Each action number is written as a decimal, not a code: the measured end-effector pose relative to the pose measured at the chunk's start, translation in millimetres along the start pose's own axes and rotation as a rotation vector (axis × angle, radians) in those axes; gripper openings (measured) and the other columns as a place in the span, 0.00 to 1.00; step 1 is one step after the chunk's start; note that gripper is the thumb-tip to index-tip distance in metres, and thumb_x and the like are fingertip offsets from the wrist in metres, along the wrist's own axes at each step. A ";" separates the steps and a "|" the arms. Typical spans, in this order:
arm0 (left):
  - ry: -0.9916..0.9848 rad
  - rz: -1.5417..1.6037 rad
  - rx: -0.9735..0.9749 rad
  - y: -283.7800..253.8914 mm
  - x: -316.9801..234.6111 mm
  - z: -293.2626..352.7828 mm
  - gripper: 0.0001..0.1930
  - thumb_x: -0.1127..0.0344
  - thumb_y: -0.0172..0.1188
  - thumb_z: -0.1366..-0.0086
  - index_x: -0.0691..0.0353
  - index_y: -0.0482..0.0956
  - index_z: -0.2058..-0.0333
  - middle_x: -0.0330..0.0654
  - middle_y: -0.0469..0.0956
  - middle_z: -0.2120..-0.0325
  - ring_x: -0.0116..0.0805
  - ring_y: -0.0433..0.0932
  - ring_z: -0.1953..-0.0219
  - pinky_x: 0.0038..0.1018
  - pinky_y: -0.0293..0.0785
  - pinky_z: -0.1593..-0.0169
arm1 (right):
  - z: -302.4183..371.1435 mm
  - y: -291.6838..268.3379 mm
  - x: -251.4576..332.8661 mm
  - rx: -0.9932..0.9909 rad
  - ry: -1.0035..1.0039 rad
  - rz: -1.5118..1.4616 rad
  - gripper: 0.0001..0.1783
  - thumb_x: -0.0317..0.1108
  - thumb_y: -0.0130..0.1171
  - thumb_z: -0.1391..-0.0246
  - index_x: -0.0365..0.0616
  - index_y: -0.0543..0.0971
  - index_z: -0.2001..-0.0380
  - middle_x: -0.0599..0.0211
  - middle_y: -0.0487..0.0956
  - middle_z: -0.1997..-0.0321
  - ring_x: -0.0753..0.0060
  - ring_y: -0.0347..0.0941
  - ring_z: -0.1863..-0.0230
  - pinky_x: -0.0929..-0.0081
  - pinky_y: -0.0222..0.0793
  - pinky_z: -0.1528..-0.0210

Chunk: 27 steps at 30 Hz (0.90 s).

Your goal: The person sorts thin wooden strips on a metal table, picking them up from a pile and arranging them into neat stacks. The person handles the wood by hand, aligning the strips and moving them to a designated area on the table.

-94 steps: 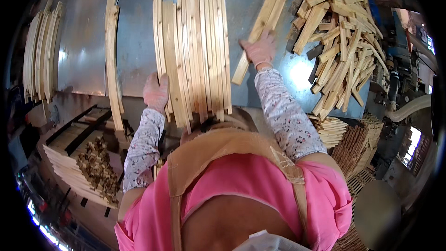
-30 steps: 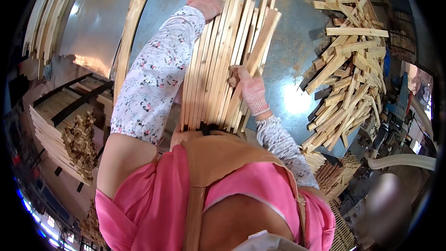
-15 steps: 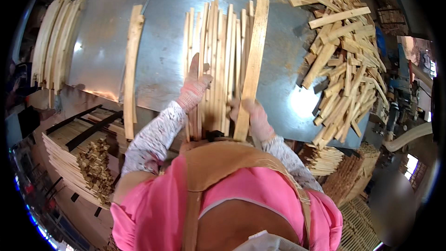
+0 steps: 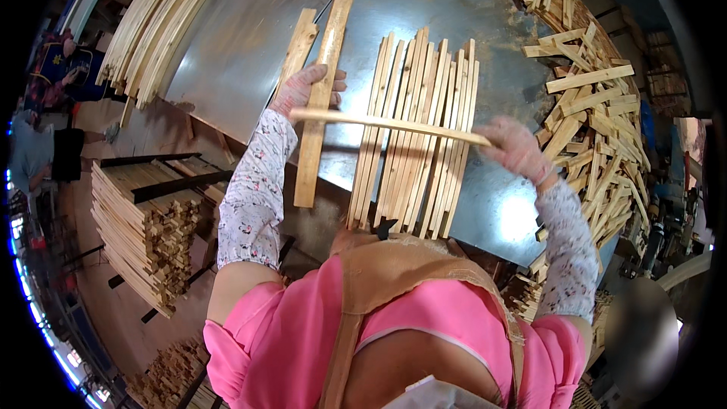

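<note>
Head view: the worker's left-hand grip (image 4: 297,91) holds a broad, flat, pale-brown wooden slat (image 4: 323,98), left of a row of slender pale wooden strips (image 4: 395,174) on the grey metal bench (image 4: 500,53); the right-hand grip (image 4: 519,150) holds a narrow wooden strip (image 4: 394,123) crosswise above that row.

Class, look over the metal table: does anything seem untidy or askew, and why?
Yes. The heap of wood pieces on the right of the metal table lies jumbled and crisscrossed, unlike the roughly parallel row of strips. The held strip in the right hand runs crosswise over that row.
</note>
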<state>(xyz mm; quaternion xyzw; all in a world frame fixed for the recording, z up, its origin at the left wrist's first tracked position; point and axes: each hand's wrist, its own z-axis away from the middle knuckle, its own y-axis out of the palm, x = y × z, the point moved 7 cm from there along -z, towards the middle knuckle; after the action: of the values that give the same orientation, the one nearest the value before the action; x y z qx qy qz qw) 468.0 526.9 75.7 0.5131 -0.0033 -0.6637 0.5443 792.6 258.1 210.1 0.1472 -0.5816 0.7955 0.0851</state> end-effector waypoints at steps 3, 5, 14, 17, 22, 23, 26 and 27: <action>0.054 -0.129 -0.107 -17.1 -9.1 9.1 0.24 0.58 0.58 0.23 0.72 0.73 0.38 0.53 0.82 0.53 0.41 0.85 0.57 0.34 0.87 0.56 | -58.1 -25.4 33.9 -0.012 -0.291 0.199 0.14 0.47 0.66 0.36 0.62 0.87 0.49 0.70 0.78 0.64 0.65 0.76 0.56 0.62 0.73 0.52; 0.067 -0.164 -0.183 -34.0 -8.2 19.1 0.22 0.59 0.57 0.22 0.72 0.73 0.40 0.52 0.82 0.55 0.41 0.85 0.58 0.34 0.87 0.56 | -99.2 -28.8 65.1 0.022 -0.434 0.294 0.13 0.45 0.68 0.37 0.66 0.87 0.50 0.72 0.78 0.65 0.67 0.76 0.57 0.63 0.73 0.52; 0.173 -1.232 -0.153 -39.0 45.6 15.7 0.30 0.50 0.62 0.31 0.62 0.72 0.37 0.55 0.81 0.50 0.47 0.82 0.48 0.38 0.77 0.41 | -271.1 71.5 155.4 0.040 -0.534 0.399 0.11 0.51 0.65 0.36 0.62 0.89 0.58 0.72 0.82 0.70 0.70 0.80 0.55 0.65 0.74 0.51; -0.028 -1.648 -0.500 -9.2 56.2 51.5 0.39 0.45 0.66 0.36 0.57 0.68 0.31 0.55 0.79 0.40 0.57 0.79 0.39 0.43 0.74 0.35 | -282.5 94.1 162.4 -0.039 -0.511 0.390 0.17 0.52 0.64 0.38 0.57 0.87 0.54 0.68 0.84 0.59 0.63 0.78 0.45 0.58 0.69 0.40; -0.049 -1.407 -0.550 -36.1 51.3 55.9 0.39 0.48 0.67 0.36 0.59 0.69 0.30 0.58 0.79 0.40 0.58 0.78 0.38 0.45 0.77 0.37 | -262.0 46.8 150.5 -0.164 -0.136 0.113 0.24 0.49 0.68 0.39 0.59 0.84 0.41 0.66 0.83 0.46 0.62 0.73 0.37 0.55 0.62 0.29; 0.068 -1.403 -0.570 -41.4 40.9 53.9 0.38 0.48 0.66 0.35 0.58 0.70 0.30 0.59 0.79 0.40 0.58 0.78 0.38 0.45 0.76 0.36 | -242.1 29.5 139.2 -0.374 -0.160 0.064 0.26 0.49 0.70 0.41 0.55 0.84 0.41 0.61 0.83 0.44 0.56 0.74 0.38 0.53 0.66 0.30; 0.383 -1.678 -0.648 -56.6 -3.0 55.2 0.41 0.45 0.62 0.31 0.61 0.64 0.27 0.60 0.71 0.33 0.58 0.71 0.32 0.46 0.69 0.30 | -184.4 24.8 67.7 -0.605 0.032 -0.154 0.27 0.49 0.66 0.42 0.49 0.85 0.43 0.52 0.83 0.43 0.47 0.75 0.38 0.53 0.69 0.33; 0.278 -1.684 -0.653 -67.1 -16.1 52.2 0.41 0.44 0.60 0.31 0.61 0.63 0.26 0.59 0.71 0.33 0.58 0.71 0.32 0.45 0.69 0.30 | -159.9 29.9 46.8 -0.657 0.133 -0.187 0.27 0.48 0.66 0.41 0.49 0.85 0.42 0.50 0.83 0.42 0.44 0.75 0.37 0.52 0.68 0.32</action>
<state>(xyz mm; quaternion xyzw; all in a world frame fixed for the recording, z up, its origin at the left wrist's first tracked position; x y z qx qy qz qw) 382.1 537.0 73.6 0.2417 0.6259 -0.7415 -0.0063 717.7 399.1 154.0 0.1125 -0.7837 0.5624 0.2384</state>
